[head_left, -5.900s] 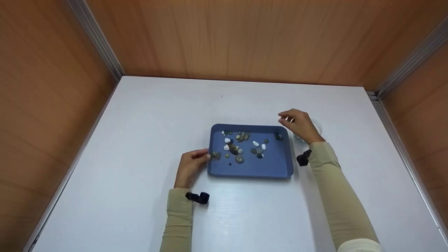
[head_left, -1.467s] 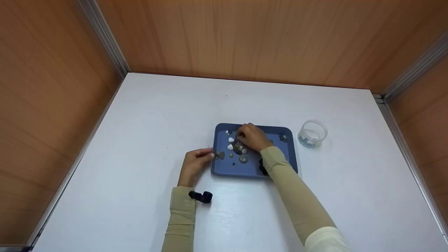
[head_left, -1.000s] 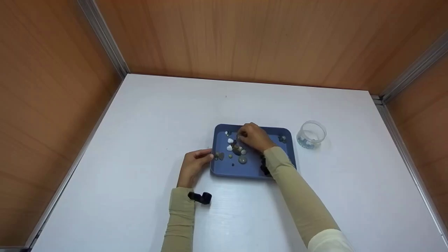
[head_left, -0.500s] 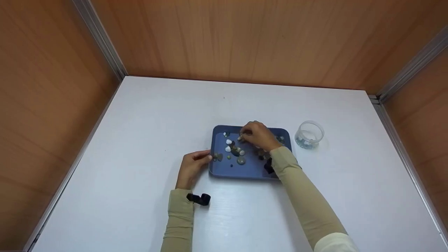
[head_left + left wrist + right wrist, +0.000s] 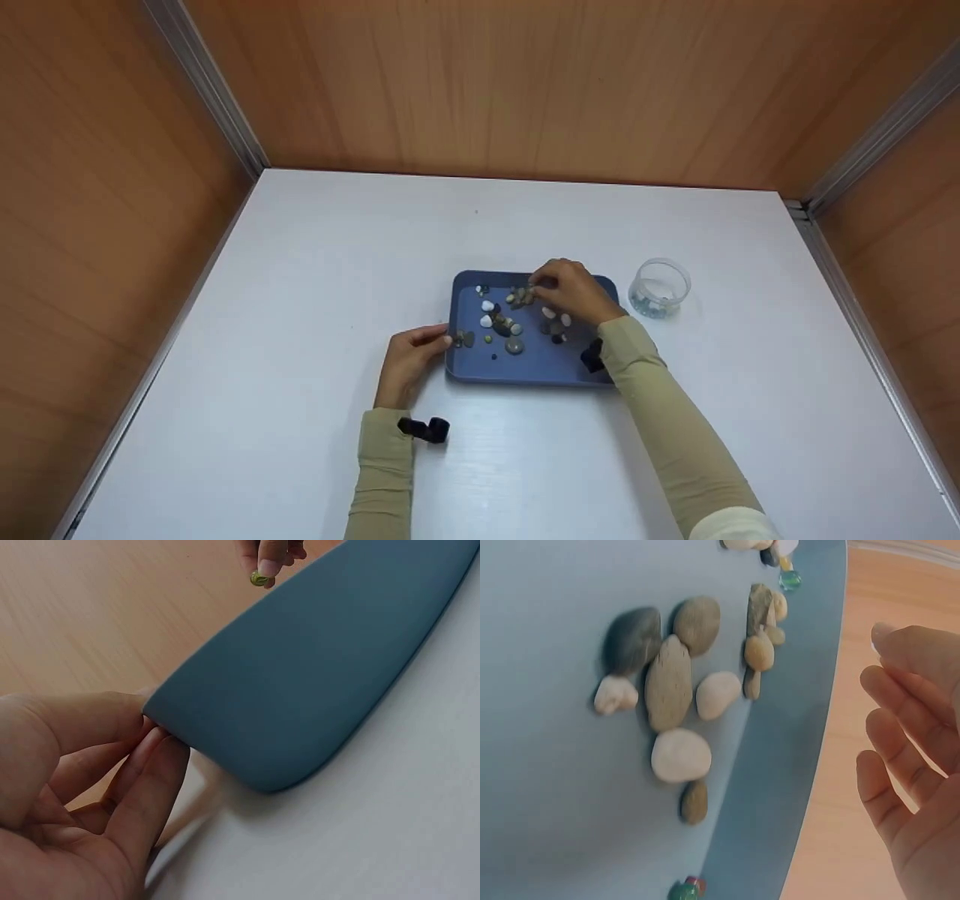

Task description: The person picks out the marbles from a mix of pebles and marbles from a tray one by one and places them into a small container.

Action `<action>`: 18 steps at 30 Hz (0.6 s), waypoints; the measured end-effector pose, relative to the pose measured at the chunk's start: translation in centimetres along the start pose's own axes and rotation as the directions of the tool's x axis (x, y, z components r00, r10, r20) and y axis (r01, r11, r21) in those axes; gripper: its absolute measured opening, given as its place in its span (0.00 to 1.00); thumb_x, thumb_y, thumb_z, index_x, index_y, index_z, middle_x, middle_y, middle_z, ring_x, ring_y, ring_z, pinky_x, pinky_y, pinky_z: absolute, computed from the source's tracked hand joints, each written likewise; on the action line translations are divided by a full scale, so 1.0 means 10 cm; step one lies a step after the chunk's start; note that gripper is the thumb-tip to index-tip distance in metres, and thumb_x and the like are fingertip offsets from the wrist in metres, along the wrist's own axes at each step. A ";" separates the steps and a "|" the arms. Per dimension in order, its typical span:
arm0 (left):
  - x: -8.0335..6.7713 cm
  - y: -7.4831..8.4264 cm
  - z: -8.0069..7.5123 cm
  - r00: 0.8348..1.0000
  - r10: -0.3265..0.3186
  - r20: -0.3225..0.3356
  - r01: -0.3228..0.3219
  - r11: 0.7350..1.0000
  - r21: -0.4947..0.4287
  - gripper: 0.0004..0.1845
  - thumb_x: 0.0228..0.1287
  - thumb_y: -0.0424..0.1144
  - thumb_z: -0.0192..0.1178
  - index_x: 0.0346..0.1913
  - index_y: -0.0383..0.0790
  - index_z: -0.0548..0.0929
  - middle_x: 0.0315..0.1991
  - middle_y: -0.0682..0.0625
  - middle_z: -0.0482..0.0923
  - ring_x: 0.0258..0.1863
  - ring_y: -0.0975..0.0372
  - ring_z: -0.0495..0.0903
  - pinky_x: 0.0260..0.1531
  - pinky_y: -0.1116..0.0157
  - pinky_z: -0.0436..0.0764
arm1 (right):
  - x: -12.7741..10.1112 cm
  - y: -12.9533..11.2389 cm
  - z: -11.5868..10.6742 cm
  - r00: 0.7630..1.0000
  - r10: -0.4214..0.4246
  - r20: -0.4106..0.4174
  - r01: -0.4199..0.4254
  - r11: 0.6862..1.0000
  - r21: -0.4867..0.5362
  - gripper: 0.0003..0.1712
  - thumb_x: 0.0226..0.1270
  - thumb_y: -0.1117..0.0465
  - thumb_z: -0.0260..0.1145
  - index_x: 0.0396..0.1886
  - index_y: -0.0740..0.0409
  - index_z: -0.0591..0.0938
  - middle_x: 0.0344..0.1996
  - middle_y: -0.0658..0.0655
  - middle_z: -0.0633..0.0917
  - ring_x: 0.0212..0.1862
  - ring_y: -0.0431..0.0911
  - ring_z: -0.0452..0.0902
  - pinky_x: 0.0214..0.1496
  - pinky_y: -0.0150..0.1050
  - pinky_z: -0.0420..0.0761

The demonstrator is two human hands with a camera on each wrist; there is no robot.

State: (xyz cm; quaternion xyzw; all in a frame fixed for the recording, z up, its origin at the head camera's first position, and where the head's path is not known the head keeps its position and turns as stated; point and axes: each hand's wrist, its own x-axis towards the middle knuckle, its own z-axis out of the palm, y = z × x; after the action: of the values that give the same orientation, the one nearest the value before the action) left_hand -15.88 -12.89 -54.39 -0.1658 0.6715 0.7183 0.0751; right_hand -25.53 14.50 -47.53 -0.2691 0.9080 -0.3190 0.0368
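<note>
Steadying the blue tray near the bench's middle, the left hand pinches its left rim. The right hand pinches a small green bead above the pebbles. Sorting looks underway; next, carrying it rightward to the glass jar.

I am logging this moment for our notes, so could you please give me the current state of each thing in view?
Blue tray: flat on the table, holding scattered pebbles.
Pebbles: loose in the tray.
Green bead: pinched in the right hand's fingertips, above the tray.
Glass jar: upright, open, a few beads inside, right of the tray.
Left hand: grip on the tray's left edge.
Right hand: raised over the tray.
</note>
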 end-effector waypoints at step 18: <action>0.00 0.01 -0.02 1.000 -0.017 -0.007 0.017 1.000 0.011 0.16 0.55 0.30 0.69 0.48 0.35 0.85 0.49 0.42 0.83 0.48 0.59 0.80 0.50 0.65 0.81 | -0.21 0.21 -0.32 0.995 0.056 -0.084 -0.054 0.998 0.030 0.08 0.62 0.61 0.69 0.40 0.58 0.86 0.39 0.58 0.85 0.38 0.48 0.76 0.41 0.41 0.75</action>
State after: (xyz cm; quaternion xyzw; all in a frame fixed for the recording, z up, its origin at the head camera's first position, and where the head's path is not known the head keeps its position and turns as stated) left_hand -15.85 -13.12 -54.30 -0.1733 0.6744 0.7133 0.0798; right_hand -25.51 18.72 -46.43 -0.2297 0.9114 -0.3414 0.0106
